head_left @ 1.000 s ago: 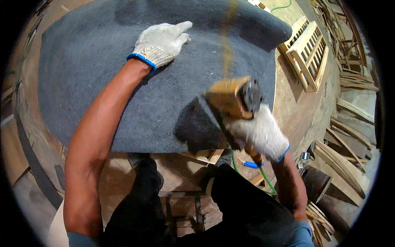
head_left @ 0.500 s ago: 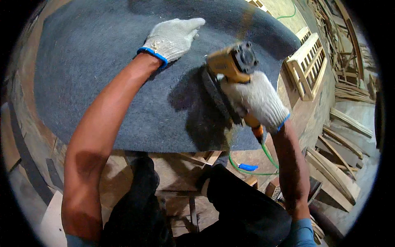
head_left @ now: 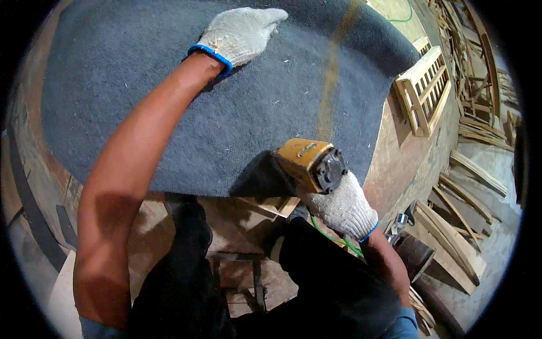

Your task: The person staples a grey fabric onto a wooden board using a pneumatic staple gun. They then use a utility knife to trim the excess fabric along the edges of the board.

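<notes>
My left hand (head_left: 243, 35), in a white knit glove with a blue cuff, rests on the far part of a dark grey carpet sheet (head_left: 226, 124). Its fingers stretch to the right and it holds nothing I can see. In my right hand (head_left: 343, 209), gloved the same way, is a yellow-orange nail gun (head_left: 305, 158) with a black cap. The tool is over the carpet's near edge, right of the middle. My glove and the tool's body hide its handle and nose. A green air hose (head_left: 353, 247) shows below the glove.
A slatted wooden frame (head_left: 426, 93) stands right of the carpet, whose far right side curls up. A yellowish stripe (head_left: 333, 79) crosses the carpet. Wood strips (head_left: 451, 243) lie on the floor at right. My knees are beneath the near edge.
My right hand has brought the nail gun toward me, from the carpet's middle right to its near edge. My left hand stays on the carpet, slightly farther up in view.
</notes>
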`<state>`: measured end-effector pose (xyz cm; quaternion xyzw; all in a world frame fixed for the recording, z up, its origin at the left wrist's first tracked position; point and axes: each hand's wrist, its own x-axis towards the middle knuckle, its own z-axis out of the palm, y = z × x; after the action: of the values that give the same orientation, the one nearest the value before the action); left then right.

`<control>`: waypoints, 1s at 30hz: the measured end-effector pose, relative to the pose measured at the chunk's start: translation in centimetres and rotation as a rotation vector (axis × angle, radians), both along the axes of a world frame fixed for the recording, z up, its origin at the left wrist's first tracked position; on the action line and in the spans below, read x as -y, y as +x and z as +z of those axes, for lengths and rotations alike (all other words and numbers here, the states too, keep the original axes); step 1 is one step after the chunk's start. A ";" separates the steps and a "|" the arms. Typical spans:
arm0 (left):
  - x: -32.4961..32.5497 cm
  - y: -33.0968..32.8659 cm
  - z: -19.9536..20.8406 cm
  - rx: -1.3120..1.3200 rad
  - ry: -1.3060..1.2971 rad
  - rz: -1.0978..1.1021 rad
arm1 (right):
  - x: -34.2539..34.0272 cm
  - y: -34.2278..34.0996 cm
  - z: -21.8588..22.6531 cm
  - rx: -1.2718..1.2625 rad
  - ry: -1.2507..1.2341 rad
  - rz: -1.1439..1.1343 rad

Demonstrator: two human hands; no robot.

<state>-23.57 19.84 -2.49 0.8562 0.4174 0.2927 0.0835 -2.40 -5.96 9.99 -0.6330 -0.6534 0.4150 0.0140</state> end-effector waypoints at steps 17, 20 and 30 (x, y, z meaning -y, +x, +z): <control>1.2 -1.4 1.6 -0.059 -0.102 0.000 | -2.0 -2.1 0.2 -0.214 -0.083 -0.162; 0.4 -0.7 1.7 0.057 -0.086 -0.024 | -2.5 -1.9 0.9 -0.046 0.025 -0.021; -0.8 -3.6 3.2 -0.186 0.034 -0.106 | -7.2 -0.9 3.8 -0.038 0.059 -0.159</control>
<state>-27.21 20.65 0.69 0.9020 0.3722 0.2141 0.0452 -3.31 1.20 13.75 -0.6743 -0.6126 0.4048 0.0780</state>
